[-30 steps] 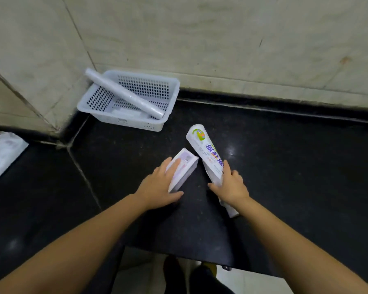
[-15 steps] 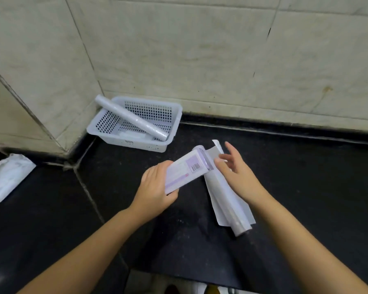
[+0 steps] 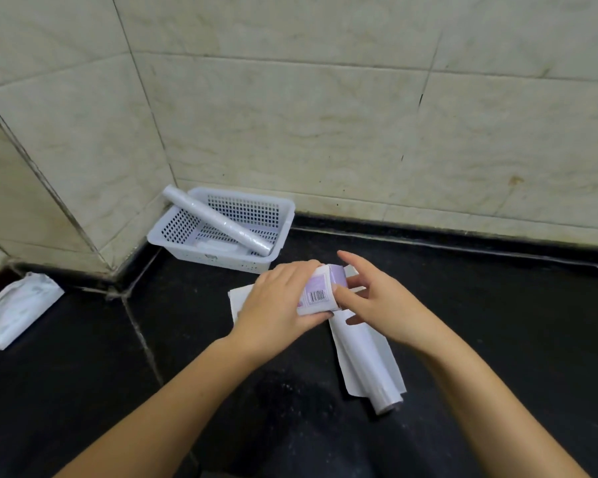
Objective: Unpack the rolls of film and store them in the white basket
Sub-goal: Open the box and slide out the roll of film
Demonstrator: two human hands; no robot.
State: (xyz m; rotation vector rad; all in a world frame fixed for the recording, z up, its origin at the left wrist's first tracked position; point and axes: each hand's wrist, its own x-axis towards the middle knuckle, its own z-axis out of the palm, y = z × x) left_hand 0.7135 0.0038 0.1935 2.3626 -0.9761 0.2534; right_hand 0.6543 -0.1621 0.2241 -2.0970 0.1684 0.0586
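My left hand (image 3: 280,301) grips a white and purple film box (image 3: 320,289) above the black counter. My right hand (image 3: 377,298) has its thumb and fingers on the box's purple end. Under my hands a clear film roll (image 3: 370,367) lies on its opened white paper wrapper (image 3: 354,381). The white basket (image 3: 283,210) stands in the back corner against the wall. Another film roll (image 3: 218,225) leans across the basket, its upper end sticking over the left rim.
A white plastic packet (image 3: 14,310) lies on the counter at the far left. Tiled walls close off the back and the left. The black counter (image 3: 497,322) stretches to the right, and its front edge runs below my forearms.
My left hand lifted the box off the counter. My right hand left the wrapped roll and came onto the box's end. The roll now lies in its opened wrapper.
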